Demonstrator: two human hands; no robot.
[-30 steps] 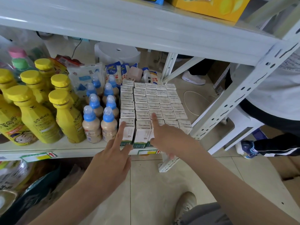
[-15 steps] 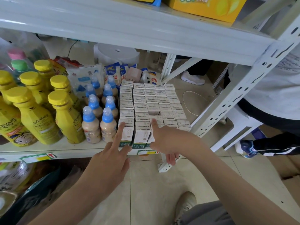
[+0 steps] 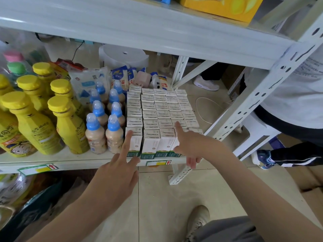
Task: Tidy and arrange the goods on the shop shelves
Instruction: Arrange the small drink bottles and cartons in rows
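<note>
A block of small white and green cartons stands in tight rows on the white shelf. My left hand lies against the front left carton, its index finger straight up the carton's face. My right hand rests on the front right cartons, index finger stretched over their tops, other fingers hanging past the shelf edge. Neither hand grips anything.
Left of the cartons stand blue-capped drink bottles and tall yellow bottles. Bagged goods lie behind. An upper shelf overhangs. A slanted upright stands right. Another person's leg is at right. My shoe is below.
My right hand has slid a little right and further onto the front cartons, index finger reaching deeper over the tops. My left hand has stayed on the front left carton.
</note>
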